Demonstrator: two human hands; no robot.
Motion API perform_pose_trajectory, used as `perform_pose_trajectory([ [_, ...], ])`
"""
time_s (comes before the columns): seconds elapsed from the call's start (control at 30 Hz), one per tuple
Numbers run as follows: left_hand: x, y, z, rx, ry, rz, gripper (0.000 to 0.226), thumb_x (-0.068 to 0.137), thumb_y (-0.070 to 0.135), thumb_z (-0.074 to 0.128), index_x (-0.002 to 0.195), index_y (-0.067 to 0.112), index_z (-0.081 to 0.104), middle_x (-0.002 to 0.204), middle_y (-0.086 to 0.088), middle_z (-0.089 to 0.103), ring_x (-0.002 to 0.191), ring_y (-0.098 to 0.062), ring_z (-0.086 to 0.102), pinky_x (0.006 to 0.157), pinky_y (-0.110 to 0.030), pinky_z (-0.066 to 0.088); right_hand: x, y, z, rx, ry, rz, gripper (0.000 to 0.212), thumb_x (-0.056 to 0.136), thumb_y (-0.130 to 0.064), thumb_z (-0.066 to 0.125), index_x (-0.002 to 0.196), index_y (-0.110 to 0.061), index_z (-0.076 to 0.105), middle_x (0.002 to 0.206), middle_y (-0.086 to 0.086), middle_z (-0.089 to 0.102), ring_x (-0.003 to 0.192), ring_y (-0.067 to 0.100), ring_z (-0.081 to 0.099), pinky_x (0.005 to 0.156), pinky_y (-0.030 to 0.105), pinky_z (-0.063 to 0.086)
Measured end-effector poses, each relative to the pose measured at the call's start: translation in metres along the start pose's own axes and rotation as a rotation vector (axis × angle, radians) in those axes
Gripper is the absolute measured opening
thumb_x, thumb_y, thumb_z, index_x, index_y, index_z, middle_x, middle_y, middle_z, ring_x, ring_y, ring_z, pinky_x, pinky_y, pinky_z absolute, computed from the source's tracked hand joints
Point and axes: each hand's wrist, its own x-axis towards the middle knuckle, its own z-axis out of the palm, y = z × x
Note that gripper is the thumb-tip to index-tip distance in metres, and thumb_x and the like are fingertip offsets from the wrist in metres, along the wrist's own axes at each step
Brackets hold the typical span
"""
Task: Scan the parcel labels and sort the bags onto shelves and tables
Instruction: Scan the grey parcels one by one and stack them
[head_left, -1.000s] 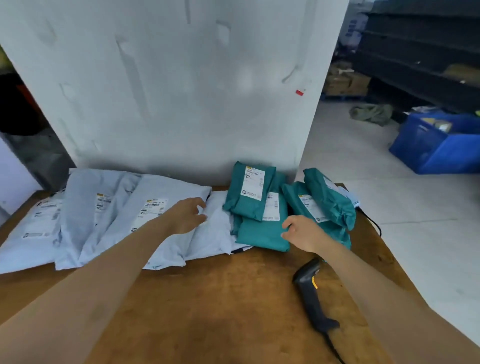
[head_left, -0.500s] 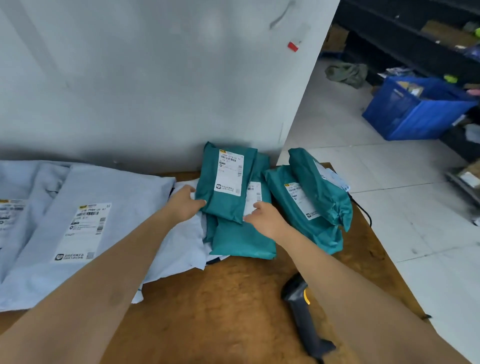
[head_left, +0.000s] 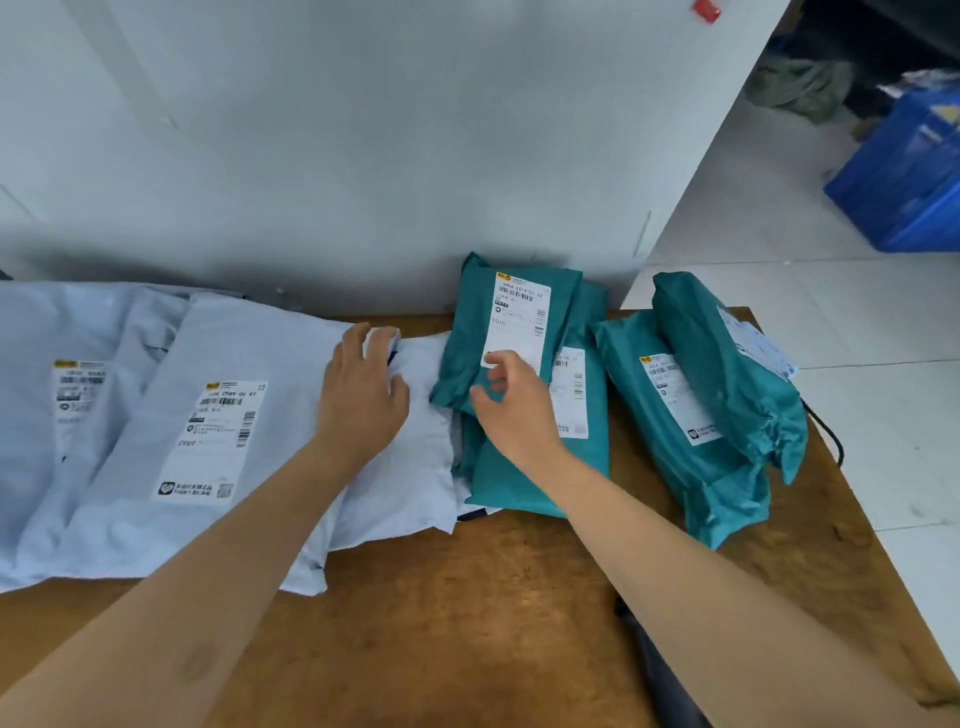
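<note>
On the wooden table (head_left: 467, 613) lie pale blue parcel bags (head_left: 218, 364) at the left and teal parcel bags at the right. My left hand (head_left: 363, 395) rests flat on a pale blue bag (head_left: 415, 467) in the middle, fingers apart. My right hand (head_left: 511, 405) is on the top teal bag (head_left: 472, 338) of the middle stack, fingers curled at the lower end of its white label (head_left: 519, 322). A second teal stack (head_left: 701, 395) lies further right. The dark scanner (head_left: 660, 670) is mostly hidden under my right forearm.
A white wall (head_left: 363, 130) stands right behind the table. To the right is white tiled floor (head_left: 779, 249) with a blue crate (head_left: 904, 187) and a grey-green cloth heap (head_left: 800, 83). The table's right edge (head_left: 852, 519) is close to the teal stack.
My right hand has moved left from the table edge onto the top teal bag. My left hand has slid right along the pale blue bags. The view has come closer and turned right.
</note>
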Motion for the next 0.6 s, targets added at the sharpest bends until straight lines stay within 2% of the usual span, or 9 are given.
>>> perform_pose_trajectory([
  [0.1, -0.006, -0.051, -0.029, 0.244, -0.005, -0.078, 0.052, 0.085, 0.017, 0.059, 0.134, 0.006, 0.044, 0.141, -0.025, 0.040, 0.128, -0.042, 0.038, 0.107, -0.053, 0.029, -0.005, -0.020, 0.035, -0.032, -0.255, 0.000, 0.046, 0.091, -0.025, 0.062, 0.133, -0.010, 0.049, 0.118, 0.009, 0.062, 0.106, 0.022, 0.059, 0.091, 0.030, 0.047],
  [0.13, -0.008, -0.069, -0.038, 0.317, -0.028, -0.125, 0.055, 0.086, 0.023, 0.059, 0.135, 0.006, 0.043, 0.141, -0.025, 0.039, 0.128, -0.043, 0.038, 0.107, -0.054, 0.026, -0.006, -0.024, 0.047, -0.020, -0.304, 0.025, 0.051, 0.090, -0.029, 0.063, 0.135, -0.011, 0.047, 0.121, 0.008, 0.062, 0.108, 0.021, 0.059, 0.092, 0.029, 0.047],
  [0.2, -0.012, -0.098, -0.052, 0.351, -0.096, -0.321, 0.067, 0.085, 0.047, 0.058, 0.137, 0.009, 0.038, 0.139, -0.024, 0.038, 0.128, -0.042, 0.038, 0.107, -0.055, 0.024, -0.006, -0.035, 0.067, 0.075, -0.389, 0.131, 0.060, 0.087, -0.037, 0.066, 0.137, -0.012, 0.044, 0.127, 0.007, 0.060, 0.114, 0.022, 0.058, 0.096, 0.031, 0.046],
  [0.27, -0.012, -0.121, -0.060, 0.262, -0.179, -0.546, 0.087, 0.077, 0.071, 0.052, 0.137, 0.011, 0.034, 0.139, -0.023, 0.037, 0.129, -0.042, 0.037, 0.105, -0.055, 0.026, -0.002, -0.045, 0.083, 0.174, -0.435, 0.234, 0.064, 0.084, -0.039, 0.069, 0.136, -0.011, 0.045, 0.128, 0.005, 0.059, 0.113, 0.021, 0.059, 0.089, 0.028, 0.048],
  [0.33, -0.012, -0.135, -0.064, 0.161, -0.210, -0.681, 0.096, 0.072, 0.079, 0.046, 0.136, 0.008, 0.034, 0.139, -0.023, 0.037, 0.131, -0.042, 0.035, 0.106, -0.057, 0.028, 0.001, -0.051, 0.097, 0.335, -0.486, 0.351, 0.064, 0.080, -0.040, 0.074, 0.130, -0.008, 0.050, 0.128, 0.002, 0.061, 0.108, 0.019, 0.062, 0.077, 0.023, 0.052],
  [0.43, -0.018, -0.158, -0.064, 0.054, -0.199, -0.799, 0.112, 0.064, 0.086, 0.046, 0.140, 0.006, 0.028, 0.144, -0.025, 0.035, 0.134, -0.043, 0.032, 0.107, -0.057, 0.027, 0.002, -0.056, 0.111, 0.613, -0.524, 0.547, 0.069, 0.074, -0.037, 0.081, 0.130, -0.008, 0.052, 0.125, 0.003, 0.062, 0.110, 0.022, 0.062, 0.086, 0.033, 0.056],
  [0.5, -0.024, -0.168, -0.067, -0.054, -0.199, -0.820, 0.124, 0.051, 0.092, 0.049, 0.140, 0.009, 0.027, 0.143, -0.022, 0.039, 0.131, -0.041, 0.038, 0.107, -0.054, 0.032, -0.003, -0.058, 0.117, 0.720, -0.512, 0.629, 0.063, 0.075, -0.032, 0.081, 0.127, -0.010, 0.054, 0.116, 0.003, 0.063, 0.107, 0.023, 0.062, 0.085, 0.035, 0.054],
  [0.53, -0.027, -0.171, -0.071, -0.145, -0.190, -0.815, 0.125, 0.048, 0.090, 0.056, 0.138, 0.008, 0.028, 0.141, -0.019, 0.044, 0.127, -0.038, 0.045, 0.103, -0.050, 0.038, -0.007, -0.059, 0.121, 0.757, -0.510, 0.652, 0.060, 0.075, -0.030, 0.081, 0.125, -0.010, 0.055, 0.113, 0.004, 0.064, 0.105, 0.024, 0.062, 0.085, 0.036, 0.053],
  [0.6, -0.032, -0.174, -0.082, -0.328, -0.189, -0.804, 0.113, 0.055, 0.068, 0.076, 0.137, 0.002, 0.033, 0.133, -0.016, 0.054, 0.114, -0.032, 0.056, 0.091, -0.040, 0.047, -0.018, -0.060, 0.128, 0.759, -0.474, 0.671, 0.056, 0.073, -0.025, 0.083, 0.121, -0.008, 0.060, 0.114, 0.005, 0.067, 0.104, 0.024, 0.064, 0.090, 0.039, 0.053],
])
